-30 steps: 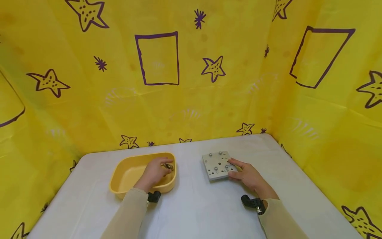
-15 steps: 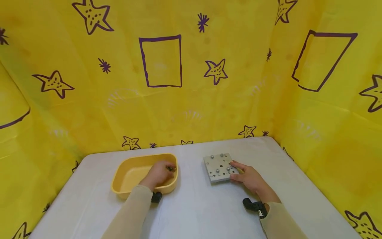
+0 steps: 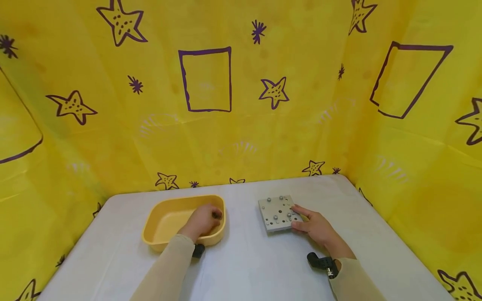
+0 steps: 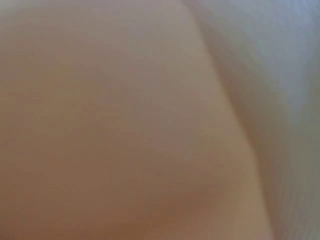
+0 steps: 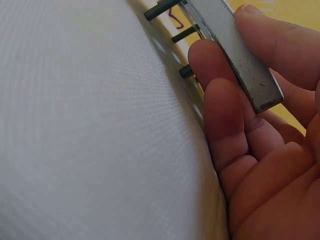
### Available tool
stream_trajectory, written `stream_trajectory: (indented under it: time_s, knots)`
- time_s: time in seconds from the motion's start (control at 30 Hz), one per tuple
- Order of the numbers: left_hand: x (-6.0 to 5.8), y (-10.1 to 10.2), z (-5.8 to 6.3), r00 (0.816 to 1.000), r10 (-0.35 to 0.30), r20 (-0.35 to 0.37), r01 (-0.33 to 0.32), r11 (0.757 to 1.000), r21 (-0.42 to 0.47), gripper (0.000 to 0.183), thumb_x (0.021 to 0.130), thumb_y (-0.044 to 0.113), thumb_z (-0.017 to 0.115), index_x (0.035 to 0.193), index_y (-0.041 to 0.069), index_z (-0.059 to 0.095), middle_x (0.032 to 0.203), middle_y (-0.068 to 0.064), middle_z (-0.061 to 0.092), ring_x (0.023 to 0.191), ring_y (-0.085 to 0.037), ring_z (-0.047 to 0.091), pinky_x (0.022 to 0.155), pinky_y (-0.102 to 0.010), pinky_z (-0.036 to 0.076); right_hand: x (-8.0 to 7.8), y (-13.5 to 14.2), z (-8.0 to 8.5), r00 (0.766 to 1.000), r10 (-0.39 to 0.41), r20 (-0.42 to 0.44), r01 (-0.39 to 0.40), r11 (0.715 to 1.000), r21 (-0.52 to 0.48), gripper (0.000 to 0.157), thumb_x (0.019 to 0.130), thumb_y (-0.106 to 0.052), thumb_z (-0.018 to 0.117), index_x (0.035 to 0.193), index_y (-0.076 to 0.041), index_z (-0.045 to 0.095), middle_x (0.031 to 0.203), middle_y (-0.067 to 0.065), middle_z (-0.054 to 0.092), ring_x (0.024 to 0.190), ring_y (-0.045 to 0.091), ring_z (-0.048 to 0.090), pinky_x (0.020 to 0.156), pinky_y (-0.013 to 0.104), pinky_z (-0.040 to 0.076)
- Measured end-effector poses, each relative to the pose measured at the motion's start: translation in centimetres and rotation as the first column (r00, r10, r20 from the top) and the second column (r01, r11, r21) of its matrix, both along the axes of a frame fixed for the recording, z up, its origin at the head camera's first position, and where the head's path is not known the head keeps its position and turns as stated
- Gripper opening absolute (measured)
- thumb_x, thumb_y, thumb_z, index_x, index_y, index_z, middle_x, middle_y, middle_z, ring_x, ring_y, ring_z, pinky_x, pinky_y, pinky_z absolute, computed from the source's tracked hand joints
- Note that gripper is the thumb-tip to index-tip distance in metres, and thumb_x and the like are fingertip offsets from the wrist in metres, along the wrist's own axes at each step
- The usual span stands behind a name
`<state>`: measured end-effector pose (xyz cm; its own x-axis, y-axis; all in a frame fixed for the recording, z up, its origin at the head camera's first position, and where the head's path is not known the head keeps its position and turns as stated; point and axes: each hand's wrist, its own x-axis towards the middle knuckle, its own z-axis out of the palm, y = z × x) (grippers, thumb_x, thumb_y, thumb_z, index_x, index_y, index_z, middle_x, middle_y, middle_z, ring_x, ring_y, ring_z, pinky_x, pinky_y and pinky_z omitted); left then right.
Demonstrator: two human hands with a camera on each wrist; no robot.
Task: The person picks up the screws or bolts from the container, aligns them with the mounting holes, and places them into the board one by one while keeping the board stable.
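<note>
My right hand [image 3: 316, 228] grips the right edge of a grey metal plate [image 3: 274, 207], a square block with holes and several bolt heads on top. In the right wrist view the thumb lies on the plate's upper face and curled fingers [image 5: 225, 107] support it from below. Threaded bolt ends [image 5: 186, 71] stick out under the plate, which is held just above the table. My left hand [image 3: 203, 219] reaches into the right end of a yellow bin [image 3: 148, 228], fingers bent down. Something dark shows between its thumb and fingers; I cannot tell whether they pinch it.
A white-covered table [image 3: 241, 259] bears the bin at the left. Behind and at both sides hangs a yellow curtain [image 3: 241, 125] with drawn stars. The left wrist view is filled by blurred skin.
My left hand has turned and dipped further into the bin's right end, hiding the metallic pieces seen at its fingers earlier. The right hand keeps its hold on the plate. The head view shifted slightly.
</note>
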<state>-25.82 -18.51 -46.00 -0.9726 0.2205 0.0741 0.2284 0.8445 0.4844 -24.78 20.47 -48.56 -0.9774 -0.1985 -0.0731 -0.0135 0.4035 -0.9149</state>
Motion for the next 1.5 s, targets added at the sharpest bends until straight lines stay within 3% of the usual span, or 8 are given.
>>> stream_trajectory:
  time_s: [0.4, 0.63, 0.77, 0.87, 1.0, 1.2, 1.33, 1.5]
  knots:
    - [0.2, 0.3, 0.6, 0.997, -0.056, -0.048, 0.049, 0.990, -0.133, 0.012, 0.083, 0.004, 0.071, 0.083, 0.016, 0.069, 0.078, 0.006, 0.059, 0.073, -0.016, 0.052, 0.075, -0.037, 0.048, -0.1, -0.2, 0.1, 1.000, -0.002, -0.013, 0.002, 1.000, 0.027, 0.072, 0.083, -0.034, 0.080, 0.147, -0.015, 0.052, 0.157, 0.003, 0.035, 0.147, 0.037, 0.013, 0.113, 0.061, 0.007]
    - [0.2, 0.1, 0.9, 0.997, 0.003, -0.079, -0.005, 1.000, -0.031, 0.029, 0.085, 0.002, 0.065, 0.113, 0.006, 0.071, 0.107, -0.006, 0.069, 0.099, -0.025, 0.063, 0.092, -0.045, 0.049, -0.4, -0.5, 0.2, 1.000, -0.004, -0.004, 0.004, 1.000, -0.007, 0.070, 0.084, -0.030, 0.080, 0.146, -0.015, 0.052, 0.158, 0.003, 0.034, 0.148, 0.036, 0.013, 0.114, 0.060, 0.009]
    - [0.6, -0.2, 1.7, 0.993, 0.117, -0.014, -0.113, 0.983, 0.146, 0.030, 0.089, 0.002, 0.066, 0.119, 0.001, 0.070, 0.114, -0.011, 0.068, 0.105, -0.028, 0.062, 0.090, -0.045, 0.050, -0.2, -0.5, -0.2, 1.000, 0.001, -0.005, -0.001, 1.000, -0.023, 0.071, 0.083, -0.032, 0.081, 0.146, -0.015, 0.053, 0.158, 0.002, 0.035, 0.147, 0.036, 0.016, 0.114, 0.060, 0.009]
    - [1.4, 0.0, 2.4, 0.976, 0.189, 0.106, -0.213, 0.924, 0.318, 0.029, 0.089, 0.002, 0.069, 0.118, 0.003, 0.071, 0.108, -0.008, 0.068, 0.094, -0.024, 0.062, 0.081, -0.039, 0.052, 0.5, -0.2, -0.7, 1.000, 0.001, 0.004, -0.001, 1.000, -0.008, 0.071, 0.082, -0.032, 0.081, 0.145, -0.015, 0.054, 0.157, 0.003, 0.035, 0.147, 0.037, 0.015, 0.113, 0.061, 0.010]
    - [2.3, 0.7, 3.2, 0.961, 0.179, 0.212, -0.263, 0.835, 0.484, 0.029, 0.091, -0.001, 0.067, 0.119, 0.007, 0.070, 0.107, -0.008, 0.065, 0.093, -0.022, 0.060, 0.082, -0.038, 0.053, 1.3, 0.2, -1.0, 1.000, -0.018, 0.016, 0.018, 1.000, 0.015, 0.070, 0.082, -0.030, 0.081, 0.145, -0.014, 0.054, 0.157, 0.004, 0.036, 0.147, 0.038, 0.014, 0.113, 0.062, 0.010]
    - [2.3, 1.7, 4.3, 0.958, 0.139, 0.251, -0.274, 0.703, 0.656, 0.027, 0.093, -0.006, 0.063, 0.115, 0.007, 0.070, 0.112, -0.011, 0.065, 0.100, -0.026, 0.061, 0.094, -0.045, 0.050, 1.1, 0.0, -0.5, 1.000, -0.009, 0.006, 0.009, 1.000, -0.002, 0.070, 0.083, -0.031, 0.080, 0.146, -0.015, 0.053, 0.158, 0.005, 0.034, 0.147, 0.039, 0.013, 0.113, 0.062, 0.011]
    - [1.9, 2.8, 4.9, 0.958, 0.087, 0.274, -0.267, 0.626, 0.732, 0.023, 0.093, -0.004, 0.064, 0.113, 0.007, 0.070, 0.114, -0.013, 0.065, 0.104, -0.028, 0.064, 0.094, -0.041, 0.050, 0.6, -0.1, -0.3, 1.000, 0.000, -0.005, 0.000, 1.000, -0.017, 0.071, 0.083, -0.030, 0.080, 0.146, -0.013, 0.053, 0.158, 0.005, 0.034, 0.147, 0.038, 0.013, 0.113, 0.060, 0.010]
    - [1.1, 4.6, 5.2, 0.965, 0.023, 0.261, -0.228, 0.563, 0.794, 0.026, 0.093, 0.000, 0.067, 0.118, 0.005, 0.070, 0.115, -0.012, 0.066, 0.109, -0.034, 0.064, 0.093, -0.036, 0.051, 0.0, 0.0, -0.5, 1.000, 0.006, -0.026, -0.007, 1.000, -0.019, 0.071, 0.083, -0.030, 0.081, 0.146, -0.013, 0.053, 0.158, 0.005, 0.034, 0.147, 0.037, 0.014, 0.114, 0.058, 0.014]
